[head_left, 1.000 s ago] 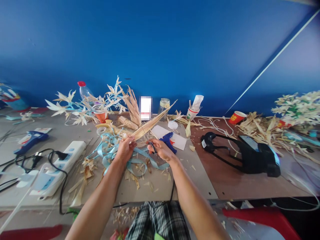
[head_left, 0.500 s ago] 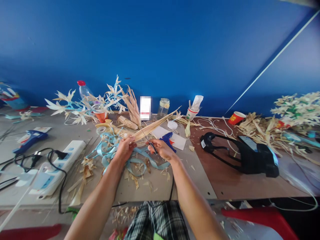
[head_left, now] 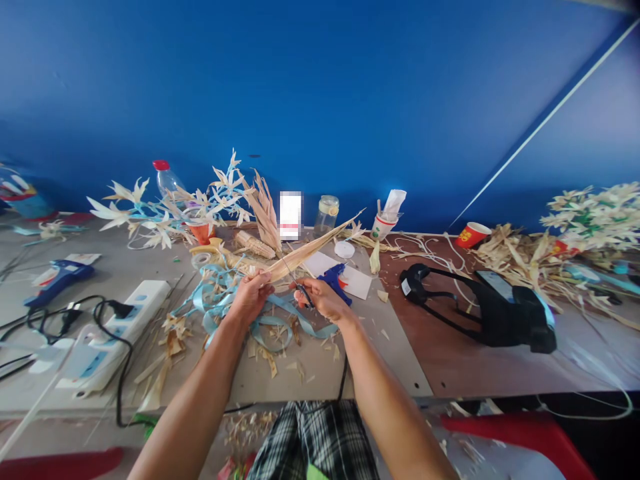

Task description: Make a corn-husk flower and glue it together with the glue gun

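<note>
Husk strip (head_left: 305,250) tip nudges rightward. Left grip (head_left: 253,293) pinches its base; right grip (head_left: 325,300), just beside, closed round scissors (head_left: 304,293).

Your grey table (head_left: 310,373) butts against a brown one (head_left: 450,353) on the right. At the near left lies a white power strip (head_left: 107,333), and farther left a blue glue gun (head_left: 57,277). Blue ribbon (head_left: 220,300) and husk scraps (head_left: 173,333) litter the middle. A black strapped bag (head_left: 500,313) lies on the right.
</note>
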Motion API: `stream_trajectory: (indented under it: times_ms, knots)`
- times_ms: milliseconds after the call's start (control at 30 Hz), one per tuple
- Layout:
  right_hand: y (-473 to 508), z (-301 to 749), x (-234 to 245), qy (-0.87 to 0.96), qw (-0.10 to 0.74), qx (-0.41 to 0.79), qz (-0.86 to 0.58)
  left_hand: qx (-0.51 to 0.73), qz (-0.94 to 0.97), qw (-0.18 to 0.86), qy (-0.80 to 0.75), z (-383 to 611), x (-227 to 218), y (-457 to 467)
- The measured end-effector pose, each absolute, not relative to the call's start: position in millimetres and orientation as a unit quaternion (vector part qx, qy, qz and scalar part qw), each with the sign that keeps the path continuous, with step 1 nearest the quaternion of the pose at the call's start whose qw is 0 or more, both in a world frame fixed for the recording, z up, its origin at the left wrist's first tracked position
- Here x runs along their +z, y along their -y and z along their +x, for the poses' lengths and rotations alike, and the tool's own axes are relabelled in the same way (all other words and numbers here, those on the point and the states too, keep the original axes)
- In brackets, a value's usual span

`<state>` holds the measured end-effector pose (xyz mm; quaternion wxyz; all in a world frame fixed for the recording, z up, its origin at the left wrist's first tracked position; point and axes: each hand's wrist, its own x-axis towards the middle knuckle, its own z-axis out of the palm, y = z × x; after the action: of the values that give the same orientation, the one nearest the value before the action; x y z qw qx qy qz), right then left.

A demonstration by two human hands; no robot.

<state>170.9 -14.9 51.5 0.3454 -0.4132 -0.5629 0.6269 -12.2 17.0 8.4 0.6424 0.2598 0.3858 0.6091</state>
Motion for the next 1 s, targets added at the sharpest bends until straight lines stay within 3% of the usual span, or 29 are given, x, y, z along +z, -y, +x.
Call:
stream_trajectory:
  times_ms: [1000]
  knots:
    - [5,174,30,0.605,0.351,0.589,-0.406,0.618,0.227,0.649,-0.382,-15,12,-19]
